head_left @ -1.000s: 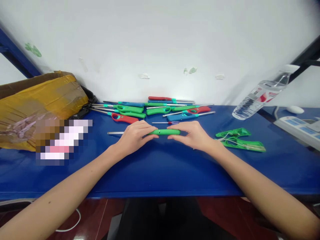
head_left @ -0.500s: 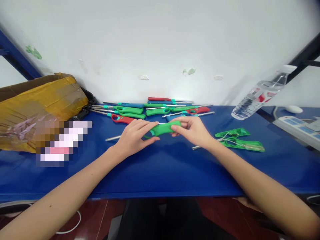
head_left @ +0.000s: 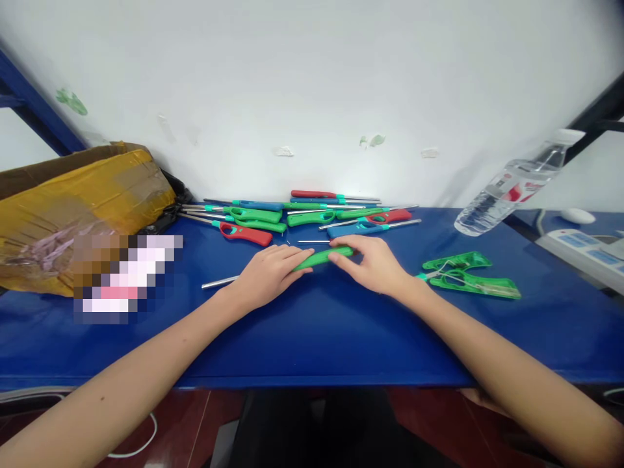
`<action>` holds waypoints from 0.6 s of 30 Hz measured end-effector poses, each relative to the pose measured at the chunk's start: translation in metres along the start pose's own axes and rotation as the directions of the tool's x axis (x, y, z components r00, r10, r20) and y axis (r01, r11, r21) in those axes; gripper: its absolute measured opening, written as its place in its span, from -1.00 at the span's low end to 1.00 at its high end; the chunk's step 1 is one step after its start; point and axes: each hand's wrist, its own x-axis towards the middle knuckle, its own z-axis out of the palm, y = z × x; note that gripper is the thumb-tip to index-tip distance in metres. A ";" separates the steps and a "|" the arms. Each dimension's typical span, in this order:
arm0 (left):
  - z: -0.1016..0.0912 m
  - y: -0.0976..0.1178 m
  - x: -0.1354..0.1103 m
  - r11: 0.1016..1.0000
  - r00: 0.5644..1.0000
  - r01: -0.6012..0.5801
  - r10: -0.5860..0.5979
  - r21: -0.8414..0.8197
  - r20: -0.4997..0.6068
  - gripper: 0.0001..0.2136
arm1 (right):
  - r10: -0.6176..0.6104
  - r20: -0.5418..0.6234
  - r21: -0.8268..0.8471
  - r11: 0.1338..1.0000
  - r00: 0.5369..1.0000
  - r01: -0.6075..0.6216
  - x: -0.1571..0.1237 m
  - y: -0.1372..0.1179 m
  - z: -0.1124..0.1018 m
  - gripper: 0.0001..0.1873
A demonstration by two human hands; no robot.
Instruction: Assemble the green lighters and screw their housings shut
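Note:
Between my hands is a green long-nosed gas lighter, its handle lying sideways just above the table. My left hand closes around its nozzle end, and the metal tube sticks out past the hand to the left. With thumb and fingers my right hand grips the handle's other end. Beside my right forearm lies an opened green lighter, its casing in two halves with a wire showing. Just beyond my hands lies a thin metal rod, partly hidden by my right fingers.
Several red, blue and green lighters lie in a pile along the wall. A taped cardboard box stands at the left. On the right are a water bottle and a white power strip. The blue table's front edge is near me.
Both hands have turned the green lighter, so its narrow edge now faces up instead of its broad side. My right hand has lowered a little. The camera view has shifted slightly.

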 end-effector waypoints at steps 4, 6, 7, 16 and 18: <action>-0.001 -0.001 -0.001 0.998 0.999 0.017 -0.014 -0.068 0.047 -0.69 | -0.262 0.049 -0.115 0.957 0.964 0.266 -0.002 0.006 0.000 -0.75; -0.002 -0.001 -0.001 0.996 0.998 0.015 -0.010 -0.084 0.061 -0.69 | -0.259 0.054 -0.127 0.956 0.964 0.264 -0.002 0.008 0.000 -0.73; -0.002 0.000 -0.001 0.996 0.998 0.015 -0.010 -0.089 0.060 -0.70 | -0.248 0.053 -0.132 0.958 0.967 0.253 -0.002 0.009 -0.001 -0.72; -0.002 -0.003 0.000 0.978 0.996 0.052 -0.036 -0.204 0.082 -0.69 | -0.326 0.040 -0.154 0.932 0.944 0.329 -0.005 0.011 -0.003 -0.74; -0.002 -0.006 0.000 0.974 0.995 0.072 -0.057 -0.214 0.076 -0.70 | -0.324 0.034 -0.170 0.931 0.946 0.324 -0.005 0.011 -0.002 -0.74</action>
